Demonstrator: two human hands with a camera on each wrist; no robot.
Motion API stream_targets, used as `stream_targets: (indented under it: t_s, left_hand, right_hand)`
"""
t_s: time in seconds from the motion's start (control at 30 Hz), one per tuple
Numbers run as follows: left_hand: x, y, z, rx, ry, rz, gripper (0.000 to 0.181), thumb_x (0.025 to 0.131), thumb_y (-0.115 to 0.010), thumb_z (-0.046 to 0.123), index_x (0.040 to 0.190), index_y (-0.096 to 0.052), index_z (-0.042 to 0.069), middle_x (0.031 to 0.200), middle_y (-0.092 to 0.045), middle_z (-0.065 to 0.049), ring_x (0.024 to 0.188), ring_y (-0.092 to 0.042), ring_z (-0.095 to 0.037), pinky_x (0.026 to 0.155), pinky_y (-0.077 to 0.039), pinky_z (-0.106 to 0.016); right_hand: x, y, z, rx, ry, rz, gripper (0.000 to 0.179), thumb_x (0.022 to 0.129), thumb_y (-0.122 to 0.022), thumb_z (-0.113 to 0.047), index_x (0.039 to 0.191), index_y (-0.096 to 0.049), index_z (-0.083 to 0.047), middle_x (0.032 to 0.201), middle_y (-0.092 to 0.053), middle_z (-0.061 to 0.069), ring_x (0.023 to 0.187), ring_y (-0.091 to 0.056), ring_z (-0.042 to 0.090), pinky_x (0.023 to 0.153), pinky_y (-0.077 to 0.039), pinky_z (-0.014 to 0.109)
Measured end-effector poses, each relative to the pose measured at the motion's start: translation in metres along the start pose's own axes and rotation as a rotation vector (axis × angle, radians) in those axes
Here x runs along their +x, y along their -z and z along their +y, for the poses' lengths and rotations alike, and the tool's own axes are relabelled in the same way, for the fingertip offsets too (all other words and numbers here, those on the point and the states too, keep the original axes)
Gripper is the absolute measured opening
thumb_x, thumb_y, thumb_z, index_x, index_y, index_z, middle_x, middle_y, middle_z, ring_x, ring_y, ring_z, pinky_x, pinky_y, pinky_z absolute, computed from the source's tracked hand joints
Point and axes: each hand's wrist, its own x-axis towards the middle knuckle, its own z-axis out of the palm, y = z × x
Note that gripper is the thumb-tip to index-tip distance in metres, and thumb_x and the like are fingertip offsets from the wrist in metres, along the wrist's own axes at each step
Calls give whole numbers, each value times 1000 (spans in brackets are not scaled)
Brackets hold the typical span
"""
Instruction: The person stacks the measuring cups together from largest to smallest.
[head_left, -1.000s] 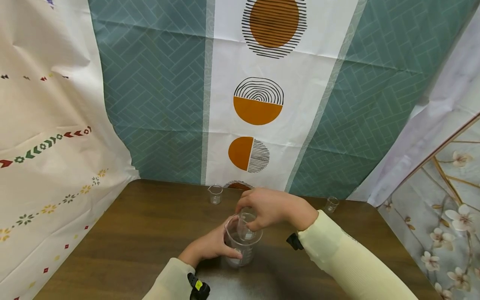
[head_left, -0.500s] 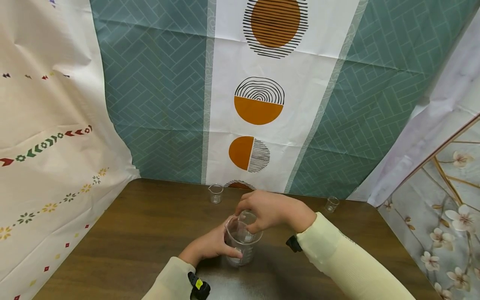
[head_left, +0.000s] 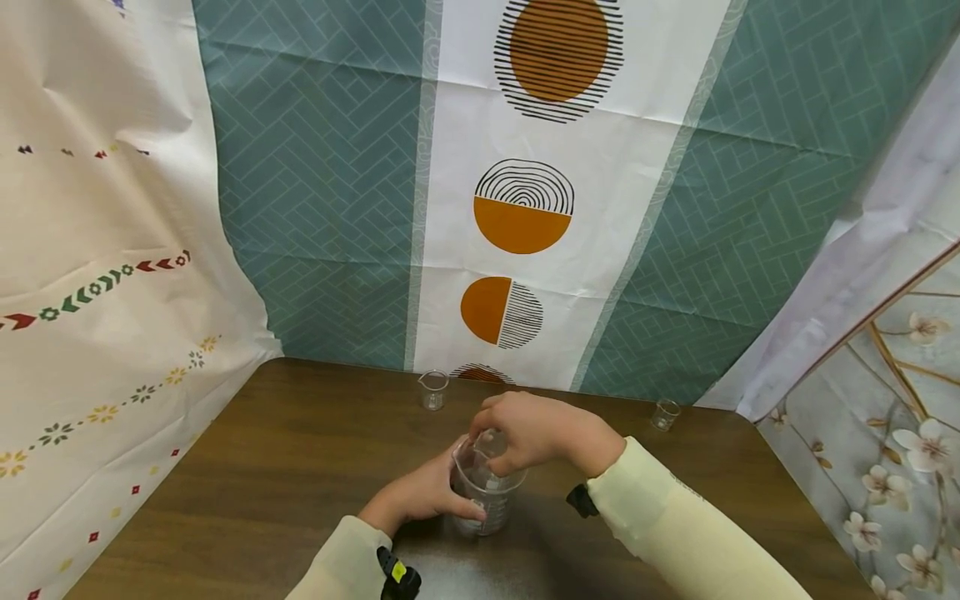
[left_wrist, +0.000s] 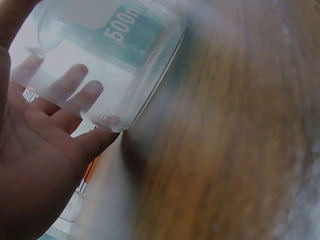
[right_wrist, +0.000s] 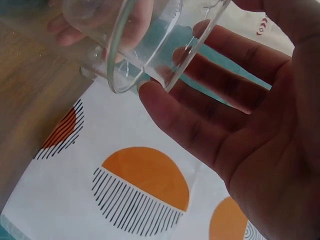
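A large clear glass beaker [head_left: 493, 507] stands upright on the wooden table in the head view. My left hand [head_left: 426, 490] grips its side, thumb in front and fingers behind. "500ml" is printed on the large beaker's wall in the left wrist view. A smaller clear beaker [head_left: 491, 444] sits partly inside it, its rim still above the larger rim. From above, my right hand [head_left: 536, 429] holds the smaller beaker near its rim between thumb and fingers. In the right wrist view, those fingers [right_wrist: 160, 102] reach around the small rim, just above the large one.
Two more small glass beakers stand toward the back edge: one beaker [head_left: 432, 392] behind the hands, another beaker [head_left: 664, 414] at the back right. Patterned cloth [head_left: 337, 250] hangs behind the wooden table [head_left: 300, 450], with further cloth at both sides.
My right hand has lowered the smaller beaker deeper into the large one. The left hand keeps its grip in the same place. The head view has shifted slightly.
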Motion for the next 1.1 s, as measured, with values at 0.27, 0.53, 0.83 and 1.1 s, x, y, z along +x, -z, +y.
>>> stream_targets:
  t_s: [0.27, 0.53, 0.83, 1.1]
  left_hand:
    - [-2, 1, 2, 7, 22, -2, 107, 76, -82, 37, 154, -9, 30, 153, -33, 0, 135, -41, -21, 109, -33, -50]
    - [-3, 1, 3, 8, 8, -8, 110, 77, -81, 36, 154, -4, 36, 157, -28, 1, 136, -41, -21, 108, -35, -48]
    - [-3, 1, 4, 8, 22, -9, 112, 76, -82, 38, 154, -1, 37, 159, -22, 1, 140, -36, -23, 110, -31, -53]
    - [-3, 0, 2, 17, 29, -1, 113, 75, -82, 39, 154, -1, 37, 162, -12, 2, 145, -25, -24, 113, -24, -57]
  right_hand:
    - [4, -5, -3, -17, -30, 3, 34, 81, -70, -29, 113, -69, -18, 110, -65, -4, 90, -60, 9, 78, -51, 22]
    - [9, -11, -5, -7, -47, -15, 33, 81, -71, -30, 112, -70, -19, 105, -65, -6, 85, -55, 4, 76, -49, 20]
    - [11, -15, -8, -18, -58, -28, 34, 80, -72, -30, 112, -70, -20, 104, -65, -8, 87, -56, 4, 76, -50, 21]
    - [11, -18, -8, -29, -60, -31, 33, 80, -71, -31, 112, -70, -21, 106, -65, -8, 89, -57, 4, 77, -50, 21]
